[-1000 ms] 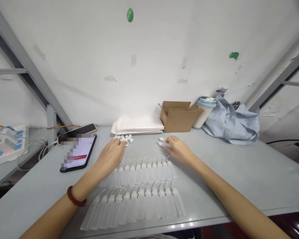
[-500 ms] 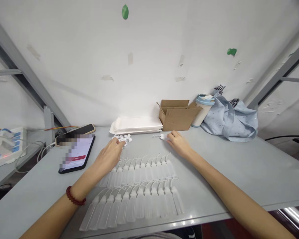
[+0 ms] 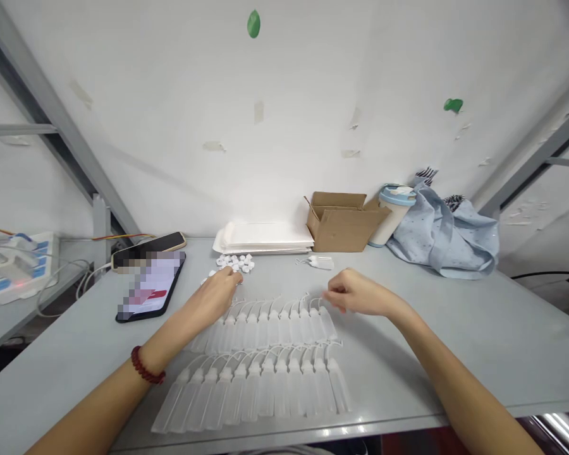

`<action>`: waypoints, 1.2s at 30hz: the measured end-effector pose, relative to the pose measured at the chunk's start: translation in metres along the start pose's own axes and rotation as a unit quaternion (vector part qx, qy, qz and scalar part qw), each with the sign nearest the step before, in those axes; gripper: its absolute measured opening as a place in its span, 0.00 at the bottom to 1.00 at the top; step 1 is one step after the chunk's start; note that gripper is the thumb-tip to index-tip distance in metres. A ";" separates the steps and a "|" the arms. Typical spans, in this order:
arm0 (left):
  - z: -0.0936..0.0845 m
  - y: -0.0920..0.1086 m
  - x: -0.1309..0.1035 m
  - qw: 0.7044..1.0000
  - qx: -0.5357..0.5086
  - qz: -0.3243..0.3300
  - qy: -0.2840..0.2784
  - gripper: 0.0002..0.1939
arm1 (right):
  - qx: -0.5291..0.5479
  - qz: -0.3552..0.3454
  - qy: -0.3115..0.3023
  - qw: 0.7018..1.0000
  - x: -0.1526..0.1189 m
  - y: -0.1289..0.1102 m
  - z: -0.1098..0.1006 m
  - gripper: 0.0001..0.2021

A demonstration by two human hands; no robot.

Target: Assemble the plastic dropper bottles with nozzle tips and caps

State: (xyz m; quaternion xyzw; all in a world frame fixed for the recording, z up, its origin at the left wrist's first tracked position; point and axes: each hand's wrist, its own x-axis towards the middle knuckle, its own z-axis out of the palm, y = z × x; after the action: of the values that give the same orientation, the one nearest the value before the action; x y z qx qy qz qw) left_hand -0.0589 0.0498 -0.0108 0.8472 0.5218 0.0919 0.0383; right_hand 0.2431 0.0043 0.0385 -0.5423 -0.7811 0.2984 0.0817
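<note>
Two rows of clear plastic tubes with thin looped straps lie on the grey table: a front row (image 3: 265,392) and a back row (image 3: 275,328). My left hand (image 3: 218,294) rests by the small white caps (image 3: 239,261), its fingers bent downward; what they hold, if anything, is hidden. Just right of the back row, my right hand (image 3: 353,292) is raised with curled fingers close to the last strap; its fingertips are partly hidden. Behind it a single clear piece with a thin strap (image 3: 321,261) lies flat.
Against the wall stand a stack of white envelopes (image 3: 265,237), an open cardboard box (image 3: 344,229), a cup (image 3: 389,215) and a light blue bag (image 3: 446,237). Two phones lie at left, one with its screen lit (image 3: 159,284). A power strip (image 3: 23,272) is further left.
My right hand has let go of the single strapped piece and moved toward me, near the back row's right end. My left hand has shifted slightly toward me. The view has turned a little.
</note>
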 end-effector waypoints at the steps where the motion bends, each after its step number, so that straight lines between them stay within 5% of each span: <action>1: 0.000 0.000 0.000 1.000 0.000 -0.001 -0.001 0.13 | 0.011 0.000 -0.037 0.999 -0.001 -0.002 0.002 0.17; 5: -0.001 -0.001 0.001 1.000 0.000 -0.002 -0.005 0.13 | 0.029 0.007 -0.107 0.994 0.000 0.000 0.010 0.16; 23: -0.003 -0.001 0.002 1.000 -0.015 0.007 0.003 0.10 | 0.021 0.080 -0.121 0.989 0.005 0.006 0.013 0.16; 30: -0.017 0.021 -0.005 0.993 -0.108 0.034 0.029 0.11 | 0.032 0.048 0.004 0.998 0.010 0.003 0.016 0.18; 36: -0.030 0.050 -0.016 0.904 -0.427 -0.013 -0.010 0.10 | -0.030 -0.029 0.190 0.981 0.009 -0.012 0.026 0.19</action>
State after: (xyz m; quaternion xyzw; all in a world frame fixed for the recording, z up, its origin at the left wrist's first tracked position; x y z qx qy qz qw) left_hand -0.0282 0.0124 0.0249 0.7437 0.4430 0.2968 0.4033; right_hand 0.2177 -0.0005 0.0224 -0.5682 -0.7754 0.1639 0.2214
